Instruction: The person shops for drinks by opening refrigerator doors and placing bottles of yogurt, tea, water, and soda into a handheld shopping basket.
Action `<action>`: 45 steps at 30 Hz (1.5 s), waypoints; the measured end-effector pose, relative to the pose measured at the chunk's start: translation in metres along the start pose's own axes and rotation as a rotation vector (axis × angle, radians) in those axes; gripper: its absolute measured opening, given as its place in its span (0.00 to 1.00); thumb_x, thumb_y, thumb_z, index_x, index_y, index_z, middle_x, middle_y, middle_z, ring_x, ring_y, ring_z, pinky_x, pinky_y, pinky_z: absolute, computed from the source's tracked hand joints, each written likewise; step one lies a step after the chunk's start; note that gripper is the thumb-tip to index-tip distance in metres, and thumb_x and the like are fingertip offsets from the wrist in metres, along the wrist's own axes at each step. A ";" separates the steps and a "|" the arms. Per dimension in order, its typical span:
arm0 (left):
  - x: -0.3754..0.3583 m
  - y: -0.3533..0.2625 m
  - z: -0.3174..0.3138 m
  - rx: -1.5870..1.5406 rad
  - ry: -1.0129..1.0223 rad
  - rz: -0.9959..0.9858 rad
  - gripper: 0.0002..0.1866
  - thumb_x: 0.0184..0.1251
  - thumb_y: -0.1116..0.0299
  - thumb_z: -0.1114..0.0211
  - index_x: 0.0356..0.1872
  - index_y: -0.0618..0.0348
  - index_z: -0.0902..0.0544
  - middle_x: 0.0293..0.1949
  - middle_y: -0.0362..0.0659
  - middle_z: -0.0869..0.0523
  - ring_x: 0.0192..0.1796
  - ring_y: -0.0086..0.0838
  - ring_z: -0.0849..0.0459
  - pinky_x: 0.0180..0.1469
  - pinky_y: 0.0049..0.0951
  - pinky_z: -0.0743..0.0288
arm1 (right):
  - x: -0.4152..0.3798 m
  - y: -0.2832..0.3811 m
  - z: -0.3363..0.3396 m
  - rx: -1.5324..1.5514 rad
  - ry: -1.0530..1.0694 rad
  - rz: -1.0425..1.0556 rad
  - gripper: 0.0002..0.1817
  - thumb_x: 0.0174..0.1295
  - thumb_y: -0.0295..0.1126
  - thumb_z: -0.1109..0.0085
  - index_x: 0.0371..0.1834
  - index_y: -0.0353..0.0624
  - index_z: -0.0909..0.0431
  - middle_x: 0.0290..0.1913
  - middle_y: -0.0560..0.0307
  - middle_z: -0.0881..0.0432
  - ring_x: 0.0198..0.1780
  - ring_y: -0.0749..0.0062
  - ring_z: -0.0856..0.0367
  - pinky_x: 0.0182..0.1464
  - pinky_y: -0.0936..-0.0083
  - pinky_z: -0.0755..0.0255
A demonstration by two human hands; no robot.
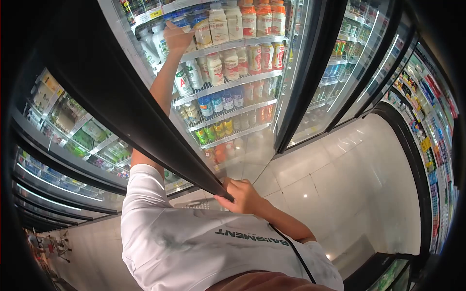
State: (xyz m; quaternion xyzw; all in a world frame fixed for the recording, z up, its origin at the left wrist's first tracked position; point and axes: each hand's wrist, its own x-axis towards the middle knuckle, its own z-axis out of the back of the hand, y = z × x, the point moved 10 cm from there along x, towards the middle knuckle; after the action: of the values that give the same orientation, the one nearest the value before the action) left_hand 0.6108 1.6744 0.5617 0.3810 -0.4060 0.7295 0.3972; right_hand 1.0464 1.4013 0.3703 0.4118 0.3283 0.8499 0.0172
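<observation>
My left hand (177, 38) reaches past the door's frame to the upper shelf of a drinks fridge, with finger and thumb apart. It is right at a group of blue-capped bottles (181, 21), partly covering them. White bottles (160, 42) stand just left of it, and larger white bottles with red print (218, 24) to its right. My right hand (237, 196) is closed around the edge of the black-framed fridge door (145, 111), low in front of my chest. The door stands open across my left arm and hides part of it.
Lower shelves hold more bottles (215, 68), blue cans (221, 101) and yellow-green cans (216, 130). Another black-framed glass door (310, 72) is to the right. A curved display shelf (432, 131) lines the far right, beyond the tiled floor (340, 189). More glass-door fridges (63, 169) run leftward.
</observation>
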 end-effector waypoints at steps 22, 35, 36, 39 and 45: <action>-0.139 -0.046 0.267 -0.742 -0.003 0.103 0.27 0.56 0.69 0.19 0.55 0.66 0.21 0.49 0.48 0.13 0.53 0.30 0.13 0.59 0.32 0.21 | 0.017 -0.008 -0.020 0.047 0.033 0.040 0.15 0.58 0.31 0.29 0.36 0.34 0.26 0.29 0.51 0.22 0.25 0.55 0.19 0.25 0.65 0.26; -0.575 0.208 0.486 -0.491 -0.341 1.412 0.19 0.55 0.72 0.26 0.47 0.62 0.20 0.38 0.45 0.13 0.36 0.32 0.13 0.38 0.37 0.17 | 0.030 -0.038 -0.071 0.087 0.066 -0.046 0.10 0.61 0.30 0.30 0.38 0.39 0.21 0.30 0.53 0.15 0.27 0.64 0.14 0.31 0.71 0.23; -0.608 0.214 0.503 -0.395 -0.409 1.468 0.17 0.55 0.72 0.27 0.46 0.62 0.20 0.37 0.46 0.13 0.37 0.34 0.12 0.37 0.39 0.16 | 0.033 -0.035 -0.072 0.099 0.062 -0.030 0.11 0.61 0.28 0.29 0.43 0.37 0.19 0.32 0.54 0.12 0.27 0.71 0.12 0.32 0.78 0.21; -0.753 0.278 0.517 -0.543 -0.556 1.674 0.16 0.56 0.72 0.27 0.45 0.61 0.20 0.38 0.47 0.13 0.39 0.38 0.11 0.38 0.44 0.15 | 0.044 -0.032 -0.080 0.023 0.064 -0.038 0.11 0.61 0.26 0.28 0.44 0.34 0.19 0.31 0.54 0.12 0.27 0.72 0.13 0.34 0.78 0.22; -0.994 0.334 0.489 -0.673 -0.921 2.059 0.15 0.64 0.63 0.26 0.48 0.52 0.18 0.42 0.43 0.13 0.41 0.39 0.14 0.45 0.46 0.18 | 0.039 -0.063 -0.089 -0.149 -0.031 -0.276 0.13 0.64 0.23 0.30 0.47 0.26 0.19 0.42 0.45 0.13 0.39 0.72 0.14 0.44 0.78 0.20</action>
State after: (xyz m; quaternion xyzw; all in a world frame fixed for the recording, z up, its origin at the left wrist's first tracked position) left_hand 0.8192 0.8499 -0.2225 -0.0228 -0.7997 0.3559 -0.4829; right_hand 0.9419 1.4140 0.3219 0.3737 0.3174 0.8550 0.1695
